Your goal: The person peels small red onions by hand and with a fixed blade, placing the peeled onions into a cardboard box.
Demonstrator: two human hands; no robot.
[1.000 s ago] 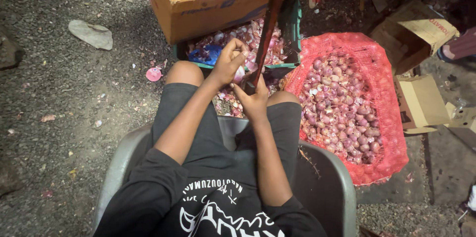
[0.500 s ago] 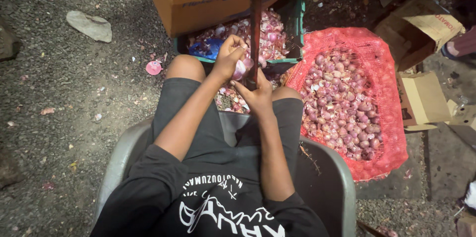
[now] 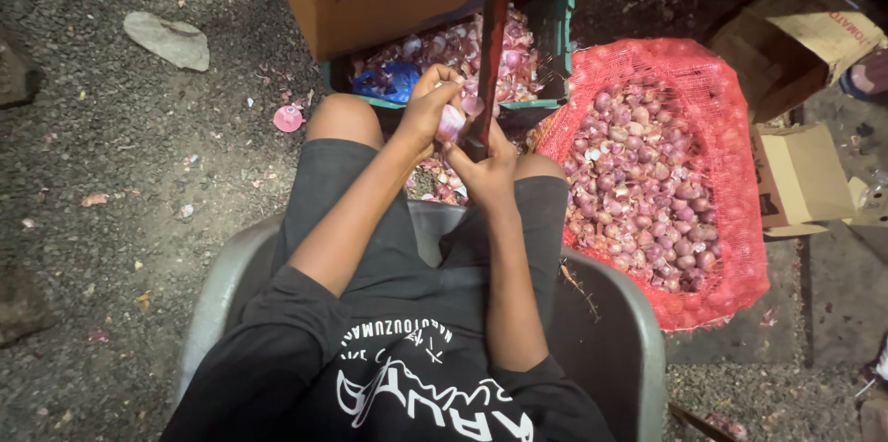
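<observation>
- Centre of the frame: the left hand (image 3: 427, 112) is closed around a small shallot (image 3: 450, 121), touching the long blade (image 3: 492, 44).
- The right hand (image 3: 487, 167) grips the blade's lower end.
- Step in hand, it seems: peeling; next needs careful turning against the edge.

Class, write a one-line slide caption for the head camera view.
Seated person's left hand holds a small onion against a long blade gripped by the right hand, beside a red mesh sack.
</observation>
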